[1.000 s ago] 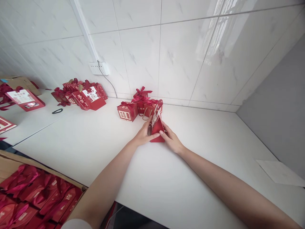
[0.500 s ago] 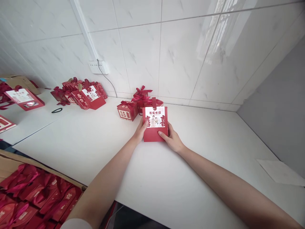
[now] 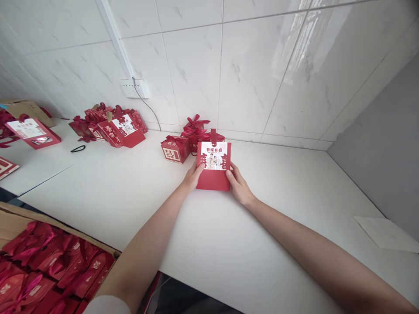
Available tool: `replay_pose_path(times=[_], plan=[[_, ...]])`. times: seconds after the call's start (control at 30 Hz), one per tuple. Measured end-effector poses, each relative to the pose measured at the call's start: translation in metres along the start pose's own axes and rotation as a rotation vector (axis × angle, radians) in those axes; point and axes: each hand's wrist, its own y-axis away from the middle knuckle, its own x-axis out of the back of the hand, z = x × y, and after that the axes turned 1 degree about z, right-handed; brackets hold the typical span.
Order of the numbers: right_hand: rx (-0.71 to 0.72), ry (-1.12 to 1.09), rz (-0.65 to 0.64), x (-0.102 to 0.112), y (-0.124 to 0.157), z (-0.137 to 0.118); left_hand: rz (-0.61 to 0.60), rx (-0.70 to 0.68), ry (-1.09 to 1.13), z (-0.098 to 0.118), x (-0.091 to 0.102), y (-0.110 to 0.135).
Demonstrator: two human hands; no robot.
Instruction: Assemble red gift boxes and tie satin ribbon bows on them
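Note:
A flat red gift box [image 3: 213, 171] with a white picture label and a red ribbon loop at its top stands upright on the white table [image 3: 229, 244], its face turned toward me. My left hand [image 3: 192, 176] grips its left edge and my right hand [image 3: 238, 185] grips its right edge, fingers curled on the sides. Right behind it sit assembled small red boxes with bows [image 3: 176, 148].
A pile of flat red boxes [image 3: 111, 126] lies at the back left near a wall socket [image 3: 134, 88]. A cardboard carton of red boxes [image 3: 42, 270] sits at lower left. A white sheet [image 3: 386, 233] lies at the right edge. A black hair tie [image 3: 77, 148] rests on the table.
The red box was edge-on between my hands a second ago; it has been turned so its labelled face points at me, and it now sits slightly farther back.

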Motion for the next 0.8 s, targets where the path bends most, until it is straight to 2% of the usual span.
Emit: replay_pose_path(times=[0.1,0.17,0.27,0.43,0.57,0.8], plan=[[0.158,-0.011,-0.083,0.002,0.003,-0.002,0.074,0.181,0.231,0.009,0.000,0.001],[0.307,0.024,-0.135,0.000,0.006,-0.004,0.077,0.253,0.273,0.015,-0.003,0.004],[0.442,0.117,-0.073,-0.006,0.011,-0.008,0.037,0.377,0.339,0.023,-0.012,0.010],[0.497,0.245,0.116,-0.010,0.012,-0.007,-0.060,0.515,0.385,0.028,-0.023,0.019],[0.510,0.259,0.145,-0.008,0.008,-0.003,-0.044,0.579,0.352,0.026,-0.024,0.020],[0.536,0.281,0.162,-0.007,0.007,-0.005,-0.029,0.608,0.315,0.023,-0.025,0.021]])
